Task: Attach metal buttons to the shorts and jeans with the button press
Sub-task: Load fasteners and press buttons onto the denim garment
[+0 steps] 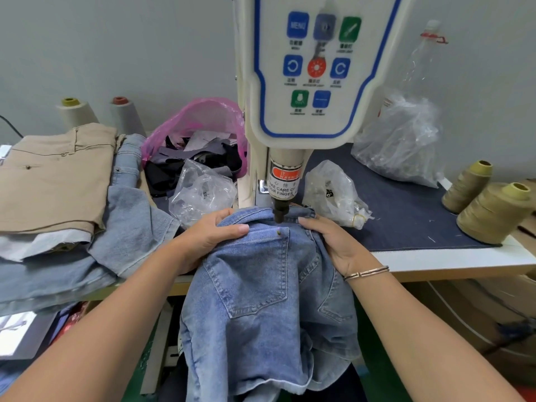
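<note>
Against a pale grey wall, a white worktable (pixel 452 261) covered by a dark denim mat (pixel 406 216) carried the button press (pixel 304 82), thread cones (pixel 493 213) and plastic bags (pixel 333 187). A person held a pair of light-blue denim shorts (pixel 261 271) at the waistband directly under the press's punch (pixel 280 211). The left hand (pixel 208 230) curled its fingers over the bunched fabric; the right hand (pixel 333 239) lay beside the punch, though whether its fingers gripped the cloth could not be told. Both sets of fingertips sat close to the punch, so a stroke risked pinching them; shifting fabric could misplace the button. The ram's label read "WARNING" and "TAKE CARE OF YOUR FINGER"; one panel key read "MENU". Folded khaki shorts (pixel 55 175) and jeans (pixel 127 161) waited at left.
</note>
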The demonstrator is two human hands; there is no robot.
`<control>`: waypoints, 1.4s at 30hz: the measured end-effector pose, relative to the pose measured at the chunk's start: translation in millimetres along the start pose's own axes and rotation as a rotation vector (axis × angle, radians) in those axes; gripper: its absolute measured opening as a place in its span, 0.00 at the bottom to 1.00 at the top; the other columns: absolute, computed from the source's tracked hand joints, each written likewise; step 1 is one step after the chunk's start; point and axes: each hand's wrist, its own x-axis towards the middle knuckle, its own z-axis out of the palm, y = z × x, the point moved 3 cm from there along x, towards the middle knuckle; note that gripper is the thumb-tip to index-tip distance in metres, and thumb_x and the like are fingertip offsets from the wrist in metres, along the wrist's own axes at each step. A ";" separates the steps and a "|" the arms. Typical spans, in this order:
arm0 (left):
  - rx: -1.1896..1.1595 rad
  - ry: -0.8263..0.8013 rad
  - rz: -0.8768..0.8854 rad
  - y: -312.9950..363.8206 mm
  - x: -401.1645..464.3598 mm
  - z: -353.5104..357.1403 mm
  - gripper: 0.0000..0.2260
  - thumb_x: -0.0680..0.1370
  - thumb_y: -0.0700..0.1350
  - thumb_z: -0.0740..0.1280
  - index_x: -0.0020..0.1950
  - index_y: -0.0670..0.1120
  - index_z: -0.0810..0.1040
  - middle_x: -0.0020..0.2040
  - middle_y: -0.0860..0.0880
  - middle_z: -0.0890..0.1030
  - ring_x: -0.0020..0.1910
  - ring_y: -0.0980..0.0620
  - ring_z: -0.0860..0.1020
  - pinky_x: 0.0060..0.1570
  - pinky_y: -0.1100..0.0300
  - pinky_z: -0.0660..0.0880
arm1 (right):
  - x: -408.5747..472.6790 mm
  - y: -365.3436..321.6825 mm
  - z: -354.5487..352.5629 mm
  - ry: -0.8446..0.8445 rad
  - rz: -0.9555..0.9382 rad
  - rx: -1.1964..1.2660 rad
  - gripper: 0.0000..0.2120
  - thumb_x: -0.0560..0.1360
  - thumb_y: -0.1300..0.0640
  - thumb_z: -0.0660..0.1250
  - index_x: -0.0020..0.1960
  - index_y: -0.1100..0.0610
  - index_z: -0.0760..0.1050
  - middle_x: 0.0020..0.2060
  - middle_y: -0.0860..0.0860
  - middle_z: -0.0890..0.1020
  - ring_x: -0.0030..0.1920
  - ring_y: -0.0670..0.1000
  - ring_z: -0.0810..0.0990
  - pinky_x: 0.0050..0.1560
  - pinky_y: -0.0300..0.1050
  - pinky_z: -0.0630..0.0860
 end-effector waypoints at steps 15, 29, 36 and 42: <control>0.475 0.330 0.460 -13.4 -22.2 17.8 0.16 0.73 0.61 0.62 0.31 0.52 0.68 0.28 0.57 0.66 0.30 0.61 0.63 0.31 0.64 0.60 | -41.5 -87.3 -15.8 0.677 -0.326 -0.962 0.07 0.77 0.55 0.66 0.44 0.57 0.80 0.37 0.50 0.80 0.35 0.48 0.78 0.36 0.43 0.76; 0.633 0.364 0.508 -16.8 -28.9 17.5 0.25 0.72 0.60 0.64 0.31 0.40 0.64 0.27 0.53 0.62 0.28 0.58 0.60 0.30 0.59 0.58 | 43.5 -89.0 2.5 0.628 0.511 -2.165 0.17 0.79 0.56 0.59 0.68 0.57 0.70 0.66 0.52 0.73 0.67 0.57 0.71 0.62 0.50 0.67; 0.634 0.354 0.502 -14.7 -28.7 17.4 0.26 0.71 0.61 0.64 0.31 0.38 0.65 0.27 0.50 0.63 0.28 0.57 0.60 0.31 0.58 0.58 | 39.3 -88.5 -9.3 0.737 0.359 -2.081 0.14 0.78 0.60 0.61 0.62 0.60 0.74 0.60 0.56 0.77 0.61 0.59 0.75 0.57 0.50 0.71; 0.593 0.350 0.490 -14.7 -29.0 17.2 0.25 0.71 0.61 0.64 0.31 0.40 0.65 0.27 0.52 0.62 0.28 0.57 0.60 0.31 0.59 0.57 | 25.5 -93.9 -22.4 0.757 0.039 -1.943 0.10 0.74 0.63 0.60 0.34 0.57 0.72 0.40 0.57 0.77 0.41 0.61 0.75 0.35 0.45 0.68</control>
